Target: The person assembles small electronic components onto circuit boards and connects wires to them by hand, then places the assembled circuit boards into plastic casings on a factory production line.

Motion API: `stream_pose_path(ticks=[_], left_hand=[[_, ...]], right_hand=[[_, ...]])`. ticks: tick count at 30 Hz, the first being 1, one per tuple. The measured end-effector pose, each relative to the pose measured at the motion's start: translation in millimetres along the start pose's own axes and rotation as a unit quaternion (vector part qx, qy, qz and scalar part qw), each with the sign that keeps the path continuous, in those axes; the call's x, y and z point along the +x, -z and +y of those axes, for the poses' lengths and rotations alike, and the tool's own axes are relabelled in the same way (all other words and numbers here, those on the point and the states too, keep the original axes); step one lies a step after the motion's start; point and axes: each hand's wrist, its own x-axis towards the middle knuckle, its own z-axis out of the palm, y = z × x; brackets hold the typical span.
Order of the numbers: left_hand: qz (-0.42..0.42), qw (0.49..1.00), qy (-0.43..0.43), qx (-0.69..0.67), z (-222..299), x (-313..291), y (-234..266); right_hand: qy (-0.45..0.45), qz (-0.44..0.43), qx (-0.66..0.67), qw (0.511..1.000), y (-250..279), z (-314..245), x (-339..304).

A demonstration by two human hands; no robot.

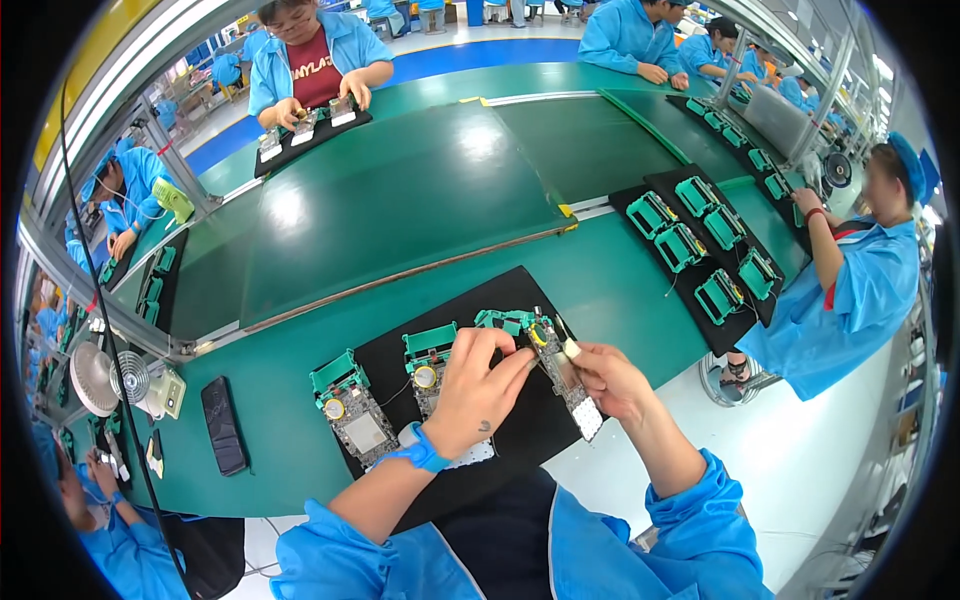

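Observation:
In front of me a circuit board with a yellow round part is tilted over the black mat, its upper end by a green plastic frame. My right hand grips the board's right edge; a small pale piece with a thin dark stem shows at its fingertips. My left hand, wearing a blue wrist strap, pinches at the board's left edge; what lies between its fingers is hidden. Two more boards with green frames lie to the left, one board in plain sight, the other board partly behind my left hand.
A black phone and small fans are on the green table at left. More green-framed assemblies sit on black mats at right. A raised green panel spans the middle. Co-workers sit across and at both sides; one person is close at right.

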Motion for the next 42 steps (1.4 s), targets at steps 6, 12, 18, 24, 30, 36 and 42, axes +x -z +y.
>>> stream_pose_path(ticks=[6, 12, 18, 24, 30, 36, 42], left_hand=[[-0.040, 0.999, 0.015, -0.025, -12.1, -7.5, 12.4], [-0.127, 0.973, -0.159, 0.108, -19.6, -18.8, 12.1], [-0.082, 0.984, 0.112, -0.108, -21.2, -16.9, 22.7], [-0.086, 0.986, 0.109, -0.095, -10.5, -16.1, 2.6], [-0.128, 0.978, 0.133, -0.097, -7.9, -10.1, -2.6], [-0.163, 0.974, 0.121, -0.097, -11.1, -8.0, -0.5], [-0.129, 0.970, 0.160, -0.131, -14.3, -9.3, -3.5]], right_hand=[[0.013, 0.009, 0.005, 1.000, -1.5, -2.2, -4.8], [-0.033, -0.040, -0.006, 0.999, -4.8, 4.2, -2.0], [0.093, 0.030, -0.041, 0.994, -7.6, 17.9, 0.6], [0.272, 0.125, -0.278, 0.913, -17.8, 39.3, -0.6], [0.465, 0.098, -0.489, 0.731, -16.4, 24.7, -8.9], [0.564, 0.039, -0.618, 0.546, -9.4, 15.8, 3.8], [0.528, 0.040, -0.580, 0.619, -8.3, 17.9, 10.8]])
